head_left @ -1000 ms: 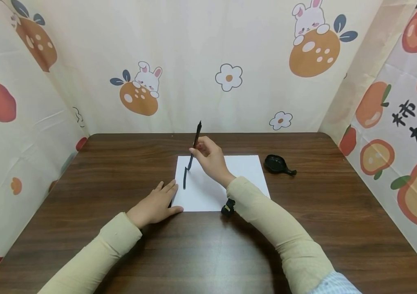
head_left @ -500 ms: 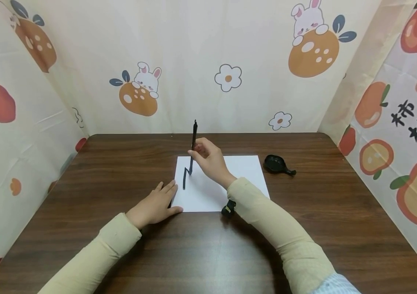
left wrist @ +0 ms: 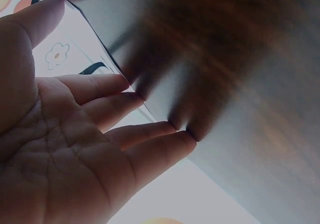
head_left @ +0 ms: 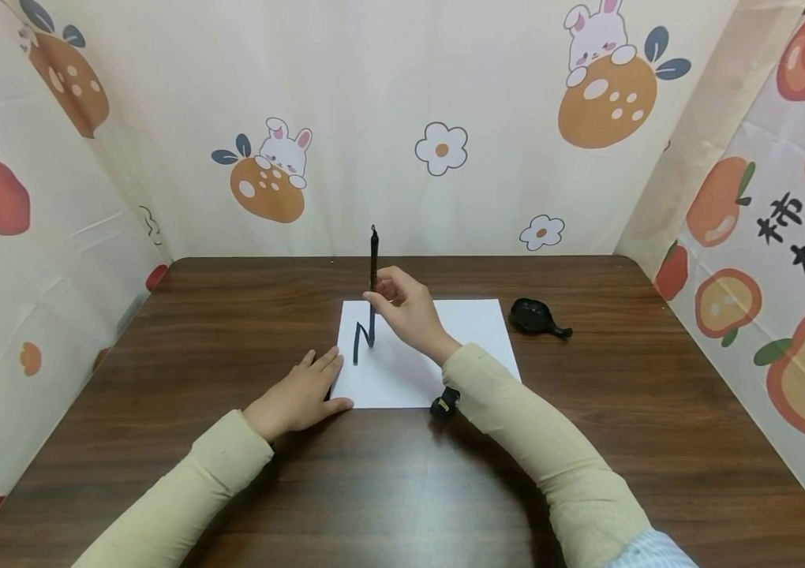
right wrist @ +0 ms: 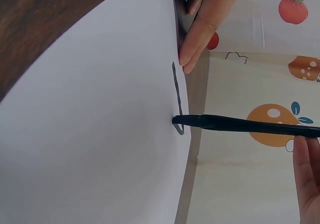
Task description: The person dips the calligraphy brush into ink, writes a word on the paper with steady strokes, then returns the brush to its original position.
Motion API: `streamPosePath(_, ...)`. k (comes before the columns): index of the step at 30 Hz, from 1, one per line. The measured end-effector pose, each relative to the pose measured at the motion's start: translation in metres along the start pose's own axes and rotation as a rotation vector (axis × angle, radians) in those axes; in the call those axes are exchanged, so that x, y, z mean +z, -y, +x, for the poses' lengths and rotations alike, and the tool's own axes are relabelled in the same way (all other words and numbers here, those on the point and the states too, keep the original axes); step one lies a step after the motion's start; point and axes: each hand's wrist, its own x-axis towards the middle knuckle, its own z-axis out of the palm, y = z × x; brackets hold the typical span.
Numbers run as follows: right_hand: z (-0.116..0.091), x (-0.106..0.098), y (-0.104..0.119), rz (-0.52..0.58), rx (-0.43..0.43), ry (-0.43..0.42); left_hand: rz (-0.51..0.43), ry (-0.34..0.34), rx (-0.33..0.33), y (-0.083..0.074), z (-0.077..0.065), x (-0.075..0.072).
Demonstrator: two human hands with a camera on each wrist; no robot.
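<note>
A slim black brush (head_left: pixel 374 256) is pinched upright by the right hand (head_left: pixel 411 309), its tip at nine o'clock on a white paper rectangle (head_left: pixel 402 386). The black angular stroke (head_left: pixel 356 345) could be smeared by a lowered hand. At eight o'clock, the paper is touched by the left hand (head_left: pixel 296 401), fingers straight; if pressed too lightly, it could be dragged.

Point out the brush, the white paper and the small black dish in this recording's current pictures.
Brush (right wrist: pixel 240 125): right wrist view, on the dark handle.
White paper (head_left: pixel 406 379): head view, on its bare lower part.
Small black dish (head_left: pixel 533 326): head view, near side of its bowl.
</note>
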Motion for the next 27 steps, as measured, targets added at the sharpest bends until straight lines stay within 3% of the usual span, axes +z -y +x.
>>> streamPosePath(27, -0.006, -0.017, -0.001, 0.084, 0.060, 0.042, -0.015, 0.005, -0.016, -0.003, -0.002, -0.002)
